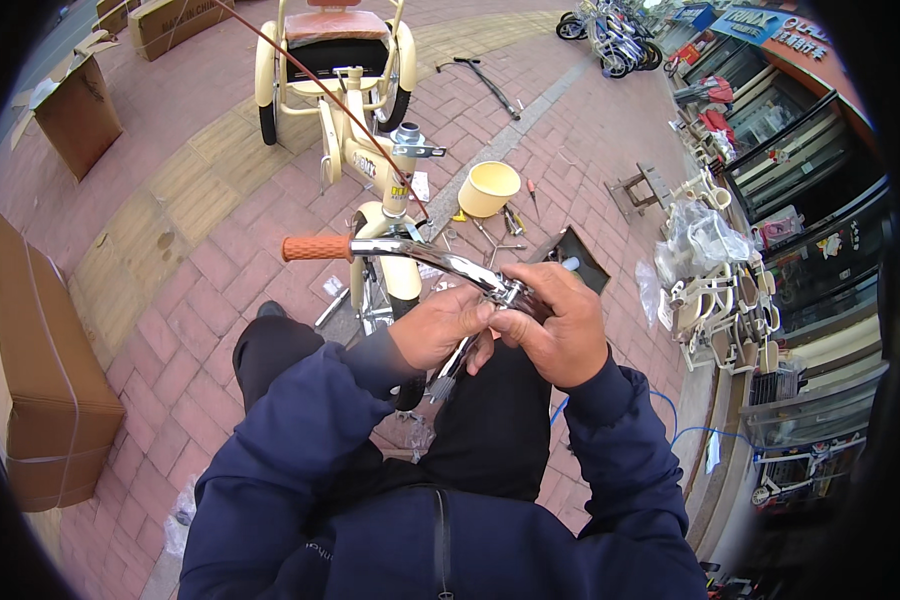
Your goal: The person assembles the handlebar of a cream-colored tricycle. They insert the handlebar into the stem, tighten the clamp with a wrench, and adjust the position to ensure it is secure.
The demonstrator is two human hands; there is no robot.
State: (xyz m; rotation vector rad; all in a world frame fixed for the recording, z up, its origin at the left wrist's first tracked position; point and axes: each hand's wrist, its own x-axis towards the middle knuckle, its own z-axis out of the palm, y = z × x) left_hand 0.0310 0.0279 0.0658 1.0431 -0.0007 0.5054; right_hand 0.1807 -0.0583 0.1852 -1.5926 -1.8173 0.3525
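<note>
A chrome handlebar with an orange ribbed grip on its left end is held up over my lap. My right hand is wrapped round the bar near its middle, thumb pressed near a metal clamp. From the other side my left hand closes against the same clamp, thumb and fingers together; any small part between them is hidden. A metal stem with a slotted lower end points down below the hands. Just ahead stands a cream tricycle frame, its fork tube bare at the top.
A cream bucket stands on the brick paving, with tools beside it and a dark open tray nearer. A large carton is at left. Cream parts under plastic are piled at right. A black tube lies farther off.
</note>
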